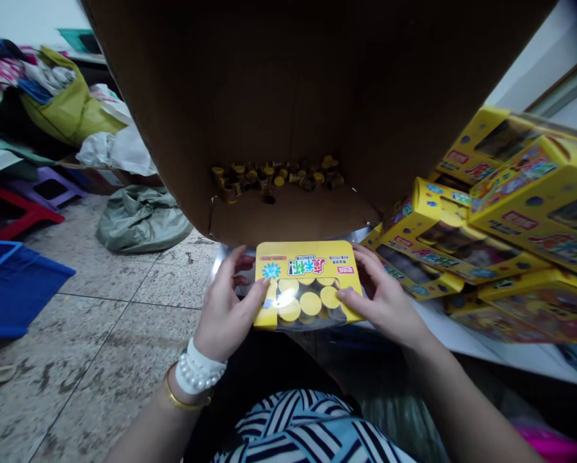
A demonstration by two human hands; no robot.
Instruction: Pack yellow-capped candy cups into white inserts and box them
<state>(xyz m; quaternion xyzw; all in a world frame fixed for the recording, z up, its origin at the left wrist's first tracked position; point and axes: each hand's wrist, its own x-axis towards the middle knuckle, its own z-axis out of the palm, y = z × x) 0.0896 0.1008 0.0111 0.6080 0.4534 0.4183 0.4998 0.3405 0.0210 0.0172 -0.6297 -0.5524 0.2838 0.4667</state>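
Between my two hands is a yellow window box (300,257) with its printing upside down to me. Round yellow lids of small cups show through its clear window. My left hand (230,302) grips the left end, thumb on the front edge. At the other end my right hand (387,299) holds on, its thumb lying by the window. Just beyond the box opens a big brown carton (293,218), tipped so that I look into it. Loose small yellow-lidded cups (278,177) lie scattered inside, toward its far side.
Stacked yellow window boxes (442,238) stand close on my right. On the left are a blue crate (18,289), a red stool (18,209), a purple stool (49,186) and a grey-green sack (141,218) on the tiled floor (109,360). More bags are piled behind.
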